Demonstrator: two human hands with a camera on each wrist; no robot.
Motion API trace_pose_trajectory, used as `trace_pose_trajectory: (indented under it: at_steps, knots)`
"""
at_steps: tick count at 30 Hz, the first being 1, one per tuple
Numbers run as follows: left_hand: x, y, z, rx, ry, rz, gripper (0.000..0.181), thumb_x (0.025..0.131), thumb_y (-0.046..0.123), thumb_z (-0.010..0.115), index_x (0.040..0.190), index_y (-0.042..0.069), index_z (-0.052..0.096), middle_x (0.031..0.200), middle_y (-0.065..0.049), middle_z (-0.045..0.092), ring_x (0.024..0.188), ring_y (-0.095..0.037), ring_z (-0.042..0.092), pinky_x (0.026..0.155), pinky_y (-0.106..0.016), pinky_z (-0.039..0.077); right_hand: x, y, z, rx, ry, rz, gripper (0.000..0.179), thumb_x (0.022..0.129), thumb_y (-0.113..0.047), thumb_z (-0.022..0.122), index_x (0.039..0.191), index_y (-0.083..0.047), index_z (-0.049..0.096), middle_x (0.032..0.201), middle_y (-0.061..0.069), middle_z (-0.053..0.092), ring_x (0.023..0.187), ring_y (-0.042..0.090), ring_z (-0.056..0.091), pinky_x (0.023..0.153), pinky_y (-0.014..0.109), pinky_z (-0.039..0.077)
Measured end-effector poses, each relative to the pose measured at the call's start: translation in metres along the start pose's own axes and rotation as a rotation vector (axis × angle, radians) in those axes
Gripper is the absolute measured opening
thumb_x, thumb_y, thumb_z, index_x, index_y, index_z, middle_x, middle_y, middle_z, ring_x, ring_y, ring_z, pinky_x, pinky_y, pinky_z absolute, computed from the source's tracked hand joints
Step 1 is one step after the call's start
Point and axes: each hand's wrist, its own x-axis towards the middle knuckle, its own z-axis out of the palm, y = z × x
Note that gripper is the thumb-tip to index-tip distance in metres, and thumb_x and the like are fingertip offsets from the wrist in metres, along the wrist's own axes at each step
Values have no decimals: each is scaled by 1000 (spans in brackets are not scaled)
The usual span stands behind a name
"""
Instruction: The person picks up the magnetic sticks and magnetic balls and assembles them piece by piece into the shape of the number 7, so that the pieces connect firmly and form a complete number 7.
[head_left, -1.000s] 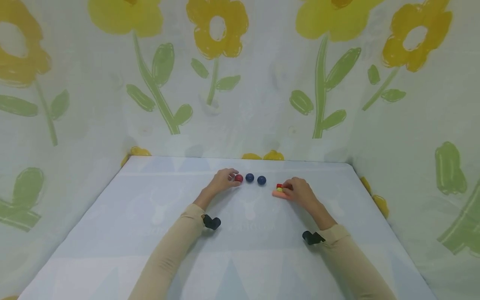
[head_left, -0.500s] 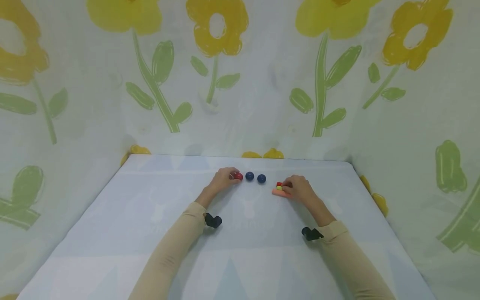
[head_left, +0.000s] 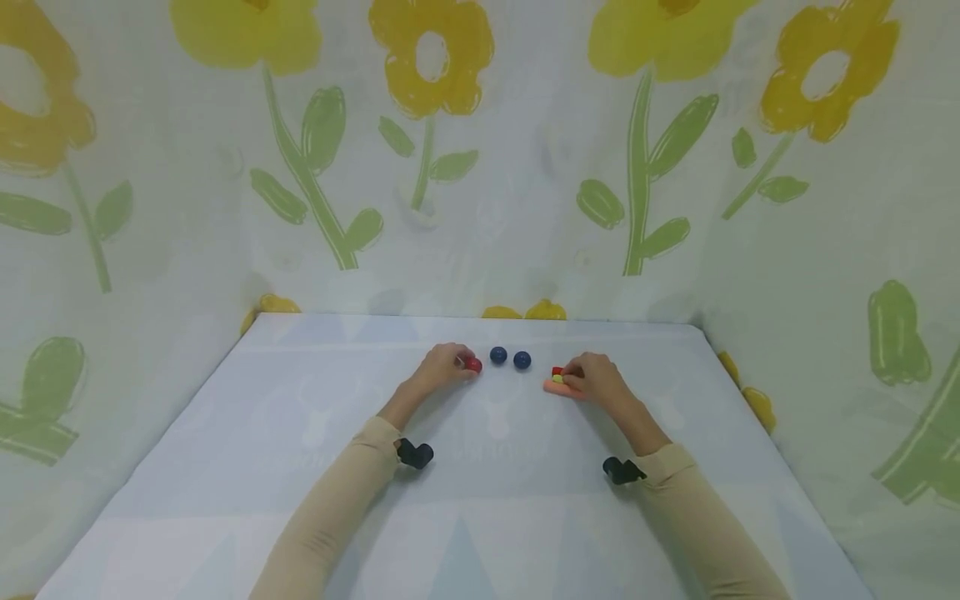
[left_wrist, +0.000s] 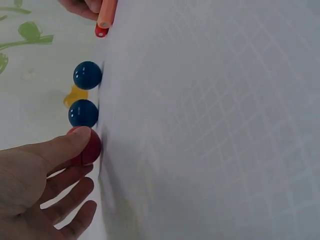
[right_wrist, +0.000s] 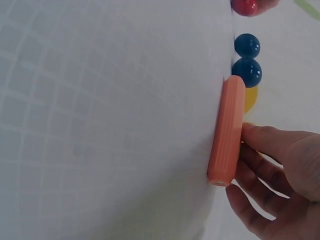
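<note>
My left hand (head_left: 444, 365) pinches a glossy red ball (head_left: 473, 365) between thumb and fingertips; in the left wrist view the thumb lies across the ball (left_wrist: 91, 148). Two dark blue balls, a nearer-left one (head_left: 498, 355) and one to its right (head_left: 522, 360), sit beside it on the table. Farther right, three short rods lie side by side: red (head_left: 557, 371), yellow (head_left: 558, 379) and orange (head_left: 562, 389). My right hand (head_left: 597, 379) holds the yellow rod by its right part. In the right wrist view the ribbed orange rod (right_wrist: 228, 132) hides what the fingertips grip.
The table (head_left: 495, 475) has a pale patterned cloth, and its far edge runs just behind the balls. Fabric walls with yellow flowers (head_left: 435, 58) stand at the back and both sides. A black camera sits on each wrist.
My left hand has drawn the red ball slightly left and toward me, widening its gap to the blue balls. My right hand and the rods have stayed nearly still.
</note>
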Motion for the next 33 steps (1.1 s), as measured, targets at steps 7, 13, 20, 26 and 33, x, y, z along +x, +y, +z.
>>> trace_pose_trajectory:
  at_steps: [7, 13, 20, 26, 33]
  knots:
    - [-10, -3, 1, 24, -49, 29, 40, 86, 19, 76, 124, 10, 65, 113, -7, 69, 103, -20, 61, 93, -34, 52, -2, 0, 1, -2, -11, 10, 19, 91, -15, 69, 104, -2, 74, 105, 14, 71, 90, 24, 61, 88, 42, 54]
    - [-21, -1, -1, 49, -52, 77, 39, 85, 19, 77, 122, 12, 68, 110, -6, 71, 99, -18, 61, 90, -33, 52, -3, -1, 1, 5, -8, 8, 19, 91, -15, 69, 104, -2, 74, 104, 15, 71, 90, 25, 61, 88, 43, 54]
    - [-28, 2, -4, 37, -61, 94, 39, 86, 18, 76, 124, 11, 68, 111, -5, 70, 98, -17, 60, 90, -33, 52, 0, 2, 1, 16, 7, 21, 19, 91, -17, 69, 104, -3, 74, 105, 13, 71, 91, 24, 61, 88, 42, 54]
    - [-29, 1, -4, 41, -79, 86, 39, 86, 20, 76, 124, 13, 68, 112, -3, 70, 97, -15, 59, 89, -31, 52, 2, 3, 1, 11, 11, 21, 19, 91, -17, 69, 104, -4, 74, 104, 13, 70, 90, 23, 60, 87, 41, 54]
    - [-34, 1, -3, 24, -99, 122, 38, 85, 15, 76, 122, 10, 69, 107, -5, 71, 94, -15, 61, 86, -31, 53, 0, 1, 0, 16, -23, 46, 19, 91, -17, 70, 105, -5, 74, 106, 13, 70, 90, 23, 59, 89, 42, 53]
